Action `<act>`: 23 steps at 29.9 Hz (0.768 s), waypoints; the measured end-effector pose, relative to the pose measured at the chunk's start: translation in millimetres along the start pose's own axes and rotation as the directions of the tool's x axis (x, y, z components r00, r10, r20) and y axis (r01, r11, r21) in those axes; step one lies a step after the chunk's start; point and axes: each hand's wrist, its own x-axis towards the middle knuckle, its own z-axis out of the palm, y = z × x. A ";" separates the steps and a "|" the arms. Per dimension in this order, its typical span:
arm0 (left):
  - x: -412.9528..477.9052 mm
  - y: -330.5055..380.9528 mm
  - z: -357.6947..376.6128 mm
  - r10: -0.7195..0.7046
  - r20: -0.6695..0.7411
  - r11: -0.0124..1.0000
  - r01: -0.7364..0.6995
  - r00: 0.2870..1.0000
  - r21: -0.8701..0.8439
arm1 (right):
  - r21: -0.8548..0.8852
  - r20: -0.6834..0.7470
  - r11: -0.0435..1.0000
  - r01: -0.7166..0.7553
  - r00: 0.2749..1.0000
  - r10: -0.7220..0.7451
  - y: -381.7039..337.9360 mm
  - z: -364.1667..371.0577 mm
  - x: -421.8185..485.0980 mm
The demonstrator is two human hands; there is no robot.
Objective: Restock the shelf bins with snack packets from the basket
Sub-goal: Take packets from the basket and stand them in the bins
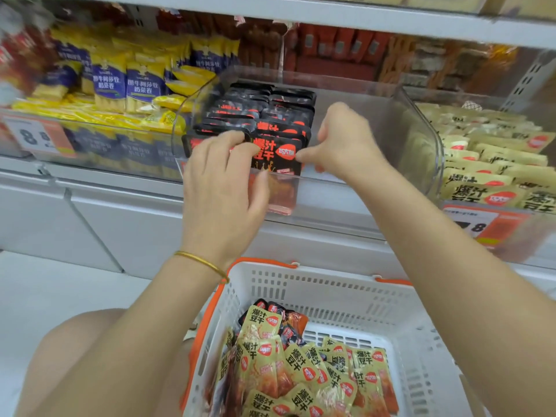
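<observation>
A clear shelf bin (376, 139) holds rows of black snack packets (270, 115) in its left half; its right half shows bare plastic. Both hands are on the front black packet (278, 152), which stands upright at the bin's front wall. My left hand (222, 188) grips its left side and top with curled fingers. My right hand (343, 142) pinches its right edge between thumb and finger. Below, a white basket (331, 290) with orange handles holds several tan snack packets (304, 368) and a few black ones (288, 323).
Left of the bin lies a bin of yellow and blue packets (126, 85). Right of it is a bin of tan packets (493, 170). Price tags (33, 136) hang on the shelf front. A grey shelf edge (361, 22) runs overhead. My knee (75, 341) is lower left.
</observation>
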 end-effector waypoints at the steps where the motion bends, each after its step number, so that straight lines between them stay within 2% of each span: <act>1: -7.0 4.9 -3.3 0.000 0.010 1.000 0.000 1.000 -0.021 | 0.002 -0.082 0.997 0.076 0.994 -0.076 0.8 -8.5 -16.1; 3: -23.7 9.4 -1.9 0.012 0.130 1.000 -0.009 0.991 -0.023 | 0.089 -0.114 0.980 0.177 0.979 -0.167 8.4 -13.9 -50.5; 4: -31.9 10.1 1.5 0.019 0.228 1.000 -0.018 0.973 -0.005 | 0.143 -0.054 0.975 0.172 0.985 -0.166 18.0 -5.8 -63.5; 6: -44.2 10.9 9.3 -0.002 0.448 0.999 -0.021 0.894 0.046 | 0.146 0.211 0.988 0.057 0.974 -0.088 44.5 29.2 -79.6; 8: -49.3 9.3 18.7 -0.057 0.608 0.990 -0.033 0.792 0.135 | 0.040 0.464 0.994 -0.097 0.884 0.067 77.2 80.5 -83.1; 10: -50.7 6.3 28.8 -0.100 0.709 0.972 -0.085 0.698 0.220 | -0.085 0.562 0.985 -0.151 0.809 0.173 117.8 138.8 -78.0; 12: -49.6 4.5 36.2 -0.153 0.794 0.949 -0.136 0.588 0.283 | -0.152 0.552 0.972 -0.176 0.801 0.232 153.7 189.4 -72.1; 14: -48.4 3.0 42.4 -0.188 0.836 0.930 -0.182 0.515 0.321 | -0.164 0.535 0.948 -0.271 0.783 0.316 184.3 232.2 -70.2; 17: -47.3 -0.7 49.7 -0.216 0.847 0.910 -0.213 0.486 0.355 | -0.183 0.505 0.894 -0.409 0.741 0.443 215.3 279.3 -75.7; 19: -47.9 -4.4 51.8 -0.218 0.855 0.905 -0.230 0.470 0.357 | -0.188 0.470 0.875 -0.447 0.741 0.480 226.4 300.1 -81.9; 21: -49.4 -7.4 51.7 -0.218 0.865 0.909 -0.227 0.452 0.348 | -0.225 0.413 0.883 -0.413 0.780 0.470 231.1 312.0 -87.1; 23: -49.3 -7.9 50.8 -0.208 0.870 0.918 -0.218 0.446 0.332 | -0.343 0.400 0.892 -0.294 0.814 0.422 234.4 317.8 -87.4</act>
